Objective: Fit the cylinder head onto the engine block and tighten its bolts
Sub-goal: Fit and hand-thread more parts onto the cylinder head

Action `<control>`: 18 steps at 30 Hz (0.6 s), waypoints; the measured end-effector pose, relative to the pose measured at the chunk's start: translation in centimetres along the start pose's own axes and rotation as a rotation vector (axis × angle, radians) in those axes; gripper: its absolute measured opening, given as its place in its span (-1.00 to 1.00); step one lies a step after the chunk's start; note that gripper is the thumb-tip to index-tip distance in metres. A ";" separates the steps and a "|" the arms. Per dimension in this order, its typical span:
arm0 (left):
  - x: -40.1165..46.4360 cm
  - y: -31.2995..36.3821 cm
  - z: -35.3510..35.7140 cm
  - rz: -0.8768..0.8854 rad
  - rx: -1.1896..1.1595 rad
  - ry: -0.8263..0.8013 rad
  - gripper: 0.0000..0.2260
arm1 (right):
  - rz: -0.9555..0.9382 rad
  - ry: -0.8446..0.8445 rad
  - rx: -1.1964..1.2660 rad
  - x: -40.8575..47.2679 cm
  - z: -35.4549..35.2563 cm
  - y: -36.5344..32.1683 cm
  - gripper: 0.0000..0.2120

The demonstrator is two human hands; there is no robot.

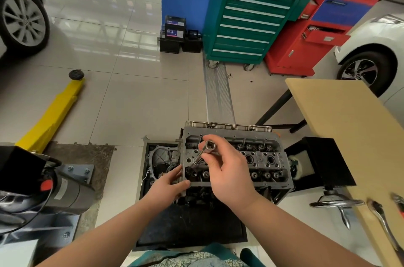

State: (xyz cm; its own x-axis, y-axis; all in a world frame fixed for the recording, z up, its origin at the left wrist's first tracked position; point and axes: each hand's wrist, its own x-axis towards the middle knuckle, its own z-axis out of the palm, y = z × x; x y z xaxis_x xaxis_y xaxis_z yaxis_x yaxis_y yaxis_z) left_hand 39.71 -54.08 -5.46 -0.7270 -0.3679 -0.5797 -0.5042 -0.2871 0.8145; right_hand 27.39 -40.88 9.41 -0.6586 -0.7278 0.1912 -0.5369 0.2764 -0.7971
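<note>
Since the cylinder head point(258, 157) already sits flat on the engine block point(218, 195), what needs handling now is the socket extension point(202, 155), not the casting. The right hand point(227, 170) pinches its steel shank between thumb and fingertips, square drive end up, lower end angled down into a bolt well at the head's left end. The left hand point(168, 183) grips that left edge, fingers curled round the rim. The head looks like heavy, rigid cast metal: steady it by the outer rim, not the valve springs. The tool is light, stiff, smooth and likely oily, so pinch it mid-shank and keep it in line with the well. I can't tell whether it's seated on a bolt.
</note>
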 end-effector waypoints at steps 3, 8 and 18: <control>0.0 0.0 0.0 0.011 0.007 -0.006 -0.33 | 0.004 -0.044 -0.033 0.3 0.0 -0.5 -0.62; 0.0 -0.1 0.0 0.019 -0.013 0.000 -0.34 | -0.030 -0.147 -0.113 1.0 0.4 -1.0 -0.58; -0.2 0.0 0.0 0.023 -0.014 -0.005 -0.34 | -0.050 -0.107 -0.091 1.2 0.4 -0.7 -0.65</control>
State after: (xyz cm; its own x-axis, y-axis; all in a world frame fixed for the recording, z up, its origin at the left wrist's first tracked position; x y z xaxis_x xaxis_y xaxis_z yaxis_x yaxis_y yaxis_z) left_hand 39.84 -53.99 -5.38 -0.7408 -0.3706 -0.5603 -0.4802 -0.2912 0.8274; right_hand 27.16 -42.18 9.96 -0.5726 -0.8033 0.1637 -0.6164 0.2902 -0.7321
